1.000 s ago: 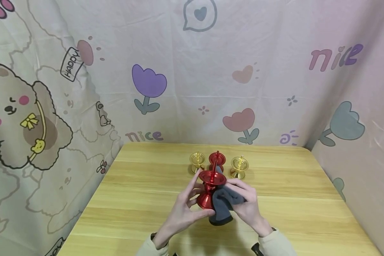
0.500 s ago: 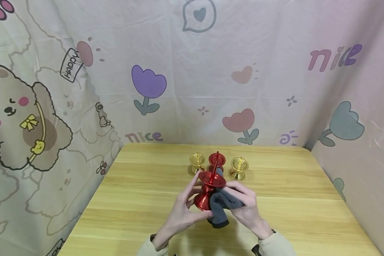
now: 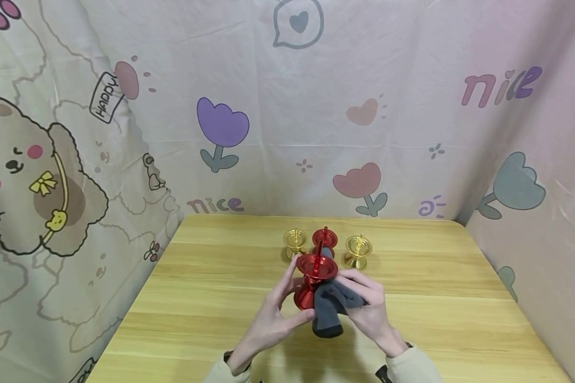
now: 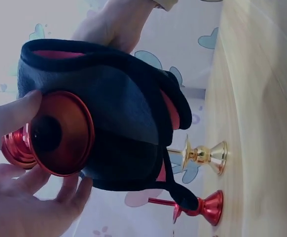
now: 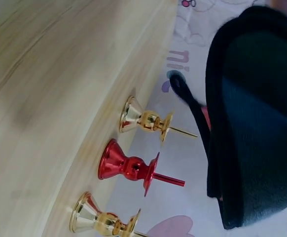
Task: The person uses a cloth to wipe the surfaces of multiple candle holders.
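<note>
1. Since approx 1 s ago: red stand (image 3: pixel 314 281) has tipped a bit, base swung toward left, cloth (image 3: pixel 333 308) shifted w/ it; both hands barely moved off their spot.
2. Left hand (image 3: pixel 273 319) grips the stand's base: thumb on one side, fingers on the other, seen close in left wrist view (image 4: pixel 59 133).
3. Right hand (image 3: pixel 366 308) is clamped on the grey cloth and presses it vs the stand's stem and base from the right side.
4. Stand is held up off the bench (image 3: pixel 211 298), between the two hands, at front-centre.
5. Long axis: spike and dish end point up and away from the person, base end down and near; slight lean, not plumb.
6. Key relation: stand lies just ahead of both hands; left is the holder, right touches only thru cloth. Left hand is nearer the base, right nearer the stem.
7. Behind, well apart from the hands, a row on the bench: gold stand (image 3: pixel 295 242), 2nd red stand (image 3: pixel 325 240), 2nd gold stand (image 3: pixel 358 250), all upright, close beside each other.
</note>
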A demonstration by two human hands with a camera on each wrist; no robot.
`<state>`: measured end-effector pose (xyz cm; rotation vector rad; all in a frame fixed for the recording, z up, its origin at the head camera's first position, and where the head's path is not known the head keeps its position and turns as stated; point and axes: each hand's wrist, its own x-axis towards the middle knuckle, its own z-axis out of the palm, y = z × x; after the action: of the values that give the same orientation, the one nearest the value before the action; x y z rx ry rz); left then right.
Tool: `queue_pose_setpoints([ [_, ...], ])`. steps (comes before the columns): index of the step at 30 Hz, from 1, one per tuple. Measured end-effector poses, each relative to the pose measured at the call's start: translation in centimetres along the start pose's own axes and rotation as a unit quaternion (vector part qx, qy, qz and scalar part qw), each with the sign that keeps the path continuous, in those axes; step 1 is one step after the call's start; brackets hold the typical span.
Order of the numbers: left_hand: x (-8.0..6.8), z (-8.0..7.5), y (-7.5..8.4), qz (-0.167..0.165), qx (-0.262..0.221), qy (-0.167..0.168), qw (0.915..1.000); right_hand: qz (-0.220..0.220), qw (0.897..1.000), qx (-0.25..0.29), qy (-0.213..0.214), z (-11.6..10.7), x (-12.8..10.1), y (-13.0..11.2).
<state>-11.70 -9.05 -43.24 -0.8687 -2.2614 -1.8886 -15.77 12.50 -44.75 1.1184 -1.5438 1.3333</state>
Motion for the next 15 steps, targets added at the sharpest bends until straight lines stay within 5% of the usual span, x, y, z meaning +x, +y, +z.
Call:
queue_pose_setpoints([
  [9, 0.17, 0.19, -0.09, 0.011, -0.022, 0.004, 0.9997, -0.065, 0.996, -0.058, 0.007, 0.64, 0.26, -0.31],
  [15, 0.23, 0.16, -0.16, 0.023, 0.015, 0.023, 0.9994, -0.094, 0.992, -0.079, 0.012, 0.75, 0.62, -0.55],
])
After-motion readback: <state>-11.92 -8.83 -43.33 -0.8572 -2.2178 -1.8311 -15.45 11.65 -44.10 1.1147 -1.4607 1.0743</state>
